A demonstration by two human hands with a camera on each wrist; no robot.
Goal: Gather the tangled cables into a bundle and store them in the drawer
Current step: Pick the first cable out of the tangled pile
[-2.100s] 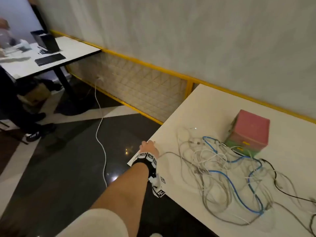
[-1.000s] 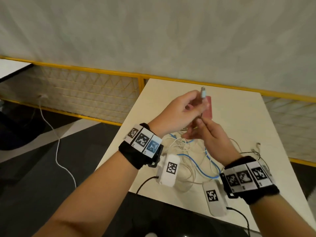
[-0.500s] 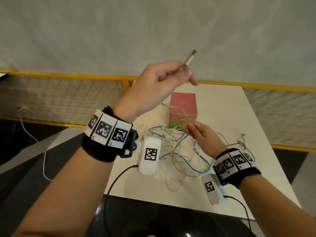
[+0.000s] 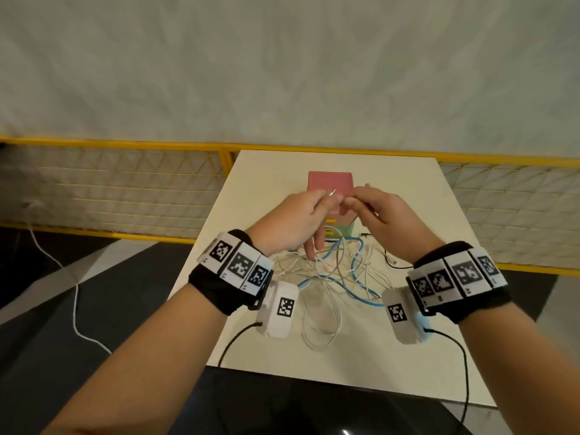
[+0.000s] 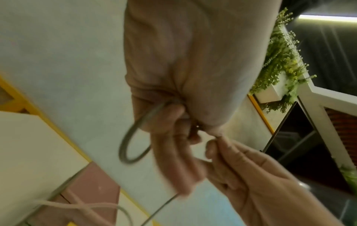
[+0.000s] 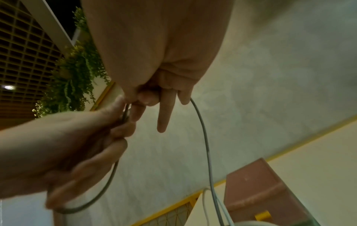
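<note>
Coiling grey cable (image 5: 133,137) above drawer box (image 4: 331,183) | left hand (image 4: 295,221) pinching loop, keeping coil | right hand (image 4: 379,215) pinching strand, feeding slack

a yellow railing (image 4: 125,145) with mesh runs below the grey wall (image 4: 282,64), and hanging greenery (image 5: 280,61) shows nearby.

Soft, even indoor light falls on my table (image 4: 273,171), with no hard shadows. The dark floor (image 4: 94,309) glints with a small glare near the bottom edge. The yellow rail (image 4: 125,144) bows from wide-angle distortion. My wrist views are dimmer and murky; my left hand (image 5: 173,137) smears with motion blur.
</note>
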